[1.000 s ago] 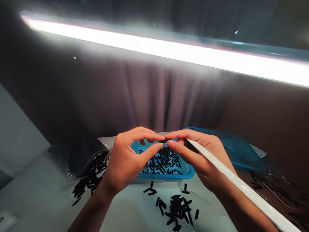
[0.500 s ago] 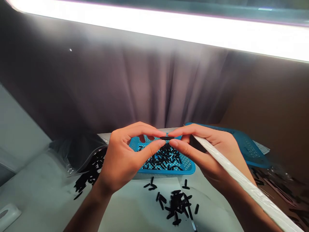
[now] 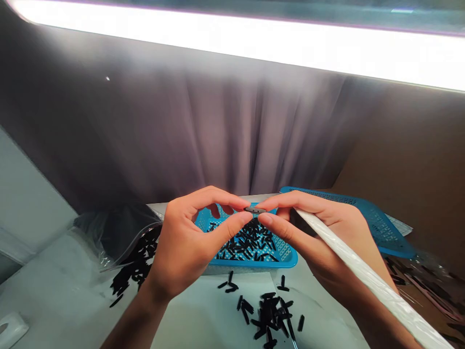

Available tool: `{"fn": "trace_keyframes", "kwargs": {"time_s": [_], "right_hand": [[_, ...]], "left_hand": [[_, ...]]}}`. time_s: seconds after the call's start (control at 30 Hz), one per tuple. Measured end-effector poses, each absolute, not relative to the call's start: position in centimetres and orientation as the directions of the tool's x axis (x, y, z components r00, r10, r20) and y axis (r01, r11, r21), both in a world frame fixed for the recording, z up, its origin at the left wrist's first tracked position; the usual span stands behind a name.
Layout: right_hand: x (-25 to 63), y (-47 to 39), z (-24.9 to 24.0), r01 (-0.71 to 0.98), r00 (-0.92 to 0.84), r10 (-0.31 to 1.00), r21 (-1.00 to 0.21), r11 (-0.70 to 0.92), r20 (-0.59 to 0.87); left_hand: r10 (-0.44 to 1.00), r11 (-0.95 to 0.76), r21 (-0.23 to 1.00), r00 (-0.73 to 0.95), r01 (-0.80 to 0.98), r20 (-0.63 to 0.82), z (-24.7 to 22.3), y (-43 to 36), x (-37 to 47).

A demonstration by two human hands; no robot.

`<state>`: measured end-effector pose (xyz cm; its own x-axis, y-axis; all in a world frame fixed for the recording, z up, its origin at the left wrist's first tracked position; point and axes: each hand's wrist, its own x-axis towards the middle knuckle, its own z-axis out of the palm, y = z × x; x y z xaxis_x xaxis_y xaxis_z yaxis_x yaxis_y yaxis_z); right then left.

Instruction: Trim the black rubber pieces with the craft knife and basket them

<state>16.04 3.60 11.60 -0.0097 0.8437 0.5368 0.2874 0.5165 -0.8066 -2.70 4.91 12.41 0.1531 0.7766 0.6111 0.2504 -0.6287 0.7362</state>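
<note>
A small dark oblong piece (image 3: 255,210) with tiny holes along its face is held level above the basket. My left hand (image 3: 198,237) pinches its left end between thumb and forefinger. Thumb and forefinger of my right hand (image 3: 316,228) close on the other end. A long white plastic-wrapped strip (image 3: 356,261) with a dark end also rests in my right hand and runs back along the forearm; what it belongs to is unclear. Below lies a blue perforated basket (image 3: 292,261) with many similar black pieces (image 3: 247,242) in it.
A loose pile of black pieces (image 3: 271,310) lies on the white table in front, with a thin metal-tipped tool (image 3: 293,341) by it. On the left, more black pieces (image 3: 134,271) spill beside a clear bag (image 3: 112,237). Another blue basket (image 3: 381,228) stands at right.
The small piece has been turned, so a lighter face with holes now shows where a dark edge was. Both hands keep their pinch; the view has shifted slightly.
</note>
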Motion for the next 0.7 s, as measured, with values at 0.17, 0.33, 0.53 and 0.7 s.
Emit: {"fn": "trace_keyframes", "kwargs": {"time_s": [0.17, 0.33, 0.53, 0.7], "right_hand": [[15.96, 3.60, 11.75, 0.293, -0.037, 0.829, -0.787, 0.543, 0.558], [15.88, 3.50, 11.94, 0.324, -0.027, 0.820, -0.771, 0.548, 0.571], [15.84, 3.52, 11.80, 0.318, -0.015, 0.818, -0.773, 0.549, 0.574], [15.73, 3.47, 11.95, 0.319, -0.015, 0.814, -0.769, 0.554, 0.581]], "left_hand": [[0.767, -0.639, 0.722, 0.147, 0.266, 0.625, 12.37, 4.82, -2.74], [0.769, -0.635, 0.722, 0.140, 0.275, 0.624, 12.23, 4.98, -2.61], [0.770, -0.633, 0.720, 0.131, 0.284, 0.625, 12.28, 5.07, -2.50], [0.788, -0.613, 0.742, 0.133, 0.273, 0.602, 12.11, 5.16, -2.66]]}}
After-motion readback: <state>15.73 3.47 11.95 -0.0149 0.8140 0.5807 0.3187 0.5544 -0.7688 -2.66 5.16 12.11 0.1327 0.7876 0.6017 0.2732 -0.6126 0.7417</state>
